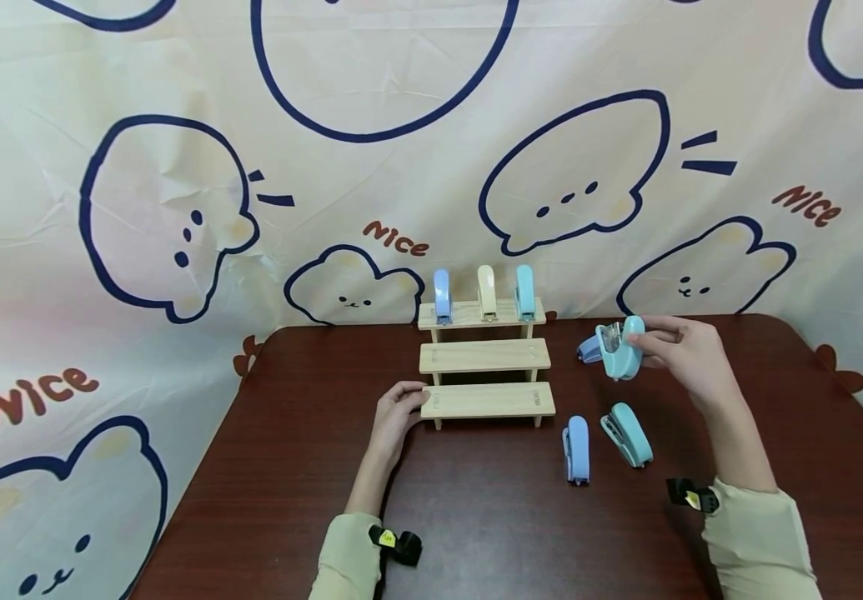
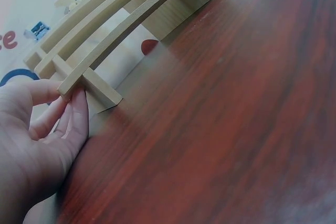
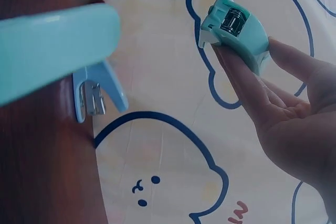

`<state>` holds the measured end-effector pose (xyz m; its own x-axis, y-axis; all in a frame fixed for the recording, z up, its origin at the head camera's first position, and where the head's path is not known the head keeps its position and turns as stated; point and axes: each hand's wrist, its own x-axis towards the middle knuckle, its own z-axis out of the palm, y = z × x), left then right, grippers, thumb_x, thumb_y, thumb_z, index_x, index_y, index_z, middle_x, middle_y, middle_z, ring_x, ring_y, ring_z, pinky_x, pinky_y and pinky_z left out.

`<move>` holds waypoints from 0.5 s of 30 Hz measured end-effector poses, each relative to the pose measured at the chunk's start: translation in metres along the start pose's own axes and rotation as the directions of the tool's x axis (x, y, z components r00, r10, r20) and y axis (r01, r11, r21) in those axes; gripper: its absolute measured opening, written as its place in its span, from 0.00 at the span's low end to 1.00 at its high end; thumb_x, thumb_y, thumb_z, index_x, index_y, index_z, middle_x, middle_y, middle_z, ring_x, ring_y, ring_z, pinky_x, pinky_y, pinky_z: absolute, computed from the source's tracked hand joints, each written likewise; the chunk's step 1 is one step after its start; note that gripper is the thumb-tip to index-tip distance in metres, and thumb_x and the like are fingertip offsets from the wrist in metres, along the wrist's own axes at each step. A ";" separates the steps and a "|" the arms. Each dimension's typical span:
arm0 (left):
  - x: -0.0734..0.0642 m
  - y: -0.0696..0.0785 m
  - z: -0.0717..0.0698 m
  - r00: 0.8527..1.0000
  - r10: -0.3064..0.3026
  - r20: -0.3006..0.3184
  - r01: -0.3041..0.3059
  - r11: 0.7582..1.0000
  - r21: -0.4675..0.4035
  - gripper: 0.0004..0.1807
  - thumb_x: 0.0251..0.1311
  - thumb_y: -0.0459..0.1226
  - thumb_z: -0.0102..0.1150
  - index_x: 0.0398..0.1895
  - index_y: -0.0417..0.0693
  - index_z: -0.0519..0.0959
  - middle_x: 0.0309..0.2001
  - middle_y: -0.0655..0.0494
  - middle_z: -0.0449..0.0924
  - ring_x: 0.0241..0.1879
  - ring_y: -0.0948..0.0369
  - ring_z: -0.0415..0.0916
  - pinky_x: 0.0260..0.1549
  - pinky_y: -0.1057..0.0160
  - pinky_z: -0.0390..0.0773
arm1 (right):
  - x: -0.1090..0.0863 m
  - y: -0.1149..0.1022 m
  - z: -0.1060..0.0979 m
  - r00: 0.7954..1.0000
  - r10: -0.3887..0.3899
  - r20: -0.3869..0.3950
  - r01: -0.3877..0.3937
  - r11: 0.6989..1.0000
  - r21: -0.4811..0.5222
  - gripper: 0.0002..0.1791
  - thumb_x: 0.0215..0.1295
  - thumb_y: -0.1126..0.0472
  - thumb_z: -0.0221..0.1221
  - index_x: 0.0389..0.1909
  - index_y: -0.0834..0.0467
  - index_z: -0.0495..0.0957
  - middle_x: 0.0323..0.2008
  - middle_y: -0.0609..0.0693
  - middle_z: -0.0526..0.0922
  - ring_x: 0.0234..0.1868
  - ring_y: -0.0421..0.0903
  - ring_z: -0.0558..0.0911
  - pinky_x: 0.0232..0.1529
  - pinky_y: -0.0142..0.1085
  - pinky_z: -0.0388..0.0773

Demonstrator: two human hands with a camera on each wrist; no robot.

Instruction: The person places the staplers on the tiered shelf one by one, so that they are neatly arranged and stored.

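Note:
My right hand (image 1: 689, 354) holds a teal stapler (image 1: 632, 354) above the table, thumb on one side and fingers on the other; in the right wrist view the held stapler (image 3: 254, 43) is tilted, with its metal part showing. Behind it lies a blue stapler (image 1: 589, 350). With thumb and fingertips, my left hand (image 1: 392, 421) pinches the left end of the lowest step of a three-step wooden rack (image 1: 487, 402). On the rack's top step stand a blue stapler (image 1: 442, 296), a cream stapler (image 1: 487, 292) and a teal stapler (image 1: 524, 292).
Right of the rack's front, another blue stapler (image 1: 577, 450) and another teal stapler (image 1: 629, 435) lie on the dark brown table (image 1: 491, 517). A cartoon-printed cloth (image 1: 371, 192) hangs right behind the table's back edge, close to the rack.

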<state>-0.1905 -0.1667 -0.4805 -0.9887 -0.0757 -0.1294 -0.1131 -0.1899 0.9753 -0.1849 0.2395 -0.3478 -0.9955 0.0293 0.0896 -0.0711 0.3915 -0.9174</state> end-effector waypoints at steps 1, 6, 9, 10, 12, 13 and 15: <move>0.000 0.000 0.000 1.000 0.000 0.000 0.000 1.000 -0.002 0.17 0.68 0.31 0.62 0.55 0.27 0.77 0.39 0.53 0.82 0.37 0.61 0.81 0.37 0.65 0.82 | 0.001 -0.001 0.001 1.000 0.000 0.001 0.000 1.000 0.006 0.33 0.74 0.54 0.64 0.67 0.74 0.71 0.34 0.32 0.85 0.33 0.32 0.86 0.37 0.29 0.84; 0.000 0.000 0.000 1.000 0.001 0.003 -0.001 1.000 -0.010 0.17 0.68 0.31 0.62 0.55 0.27 0.77 0.39 0.53 0.82 0.38 0.61 0.81 0.37 0.65 0.82 | 0.003 -0.005 0.009 1.000 0.012 0.002 -0.012 0.999 0.030 0.33 0.74 0.54 0.64 0.68 0.74 0.71 0.34 0.32 0.85 0.34 0.31 0.86 0.37 0.29 0.84; 0.000 0.000 0.000 1.000 -0.001 0.001 0.001 1.000 -0.010 0.17 0.67 0.31 0.63 0.55 0.28 0.77 0.39 0.53 0.81 0.37 0.61 0.81 0.37 0.65 0.82 | 0.004 -0.009 0.015 1.000 0.012 -0.001 -0.012 0.998 0.055 0.33 0.74 0.53 0.64 0.68 0.73 0.71 0.34 0.32 0.85 0.34 0.31 0.86 0.38 0.28 0.84; 0.000 0.000 -0.001 1.000 0.001 0.001 -0.001 1.000 -0.011 0.17 0.67 0.31 0.63 0.55 0.28 0.77 0.39 0.53 0.81 0.37 0.61 0.81 0.37 0.66 0.82 | 0.005 -0.011 0.017 1.000 0.006 -0.002 -0.006 0.998 0.065 0.33 0.74 0.53 0.64 0.68 0.73 0.71 0.34 0.32 0.85 0.34 0.31 0.86 0.38 0.28 0.84; 0.001 -0.001 -0.001 1.000 -0.001 0.000 0.001 1.000 -0.014 0.17 0.67 0.31 0.63 0.55 0.28 0.78 0.39 0.53 0.81 0.37 0.61 0.81 0.37 0.66 0.82 | 0.005 -0.014 0.020 1.000 -0.007 -0.008 0.007 0.996 0.090 0.33 0.74 0.54 0.64 0.68 0.74 0.71 0.34 0.31 0.85 0.34 0.32 0.86 0.38 0.28 0.84; 0.001 -0.001 0.000 1.000 -0.001 0.002 0.001 1.000 -0.016 0.17 0.67 0.31 0.63 0.55 0.28 0.77 0.39 0.53 0.81 0.37 0.61 0.81 0.37 0.66 0.82 | 0.006 -0.015 0.022 1.000 -0.014 -0.012 0.015 0.995 0.103 0.33 0.73 0.54 0.64 0.68 0.74 0.71 0.34 0.31 0.85 0.34 0.32 0.87 0.38 0.28 0.84; 0.000 -0.001 0.000 1.000 -0.001 0.008 0.001 1.000 -0.011 0.18 0.67 0.31 0.63 0.55 0.28 0.77 0.39 0.53 0.81 0.37 0.61 0.81 0.37 0.66 0.82 | 0.006 -0.018 0.026 1.000 -0.024 -0.016 0.026 0.992 0.124 0.33 0.73 0.55 0.64 0.68 0.74 0.71 0.33 0.30 0.86 0.33 0.33 0.87 0.38 0.29 0.84</move>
<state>-0.1907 -0.1671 -0.4814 -0.9893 -0.0680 -0.1288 -0.1129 -0.2011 0.9730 -0.1913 0.2087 -0.3404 -0.9924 0.0351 0.1177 -0.1036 0.2753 -0.9558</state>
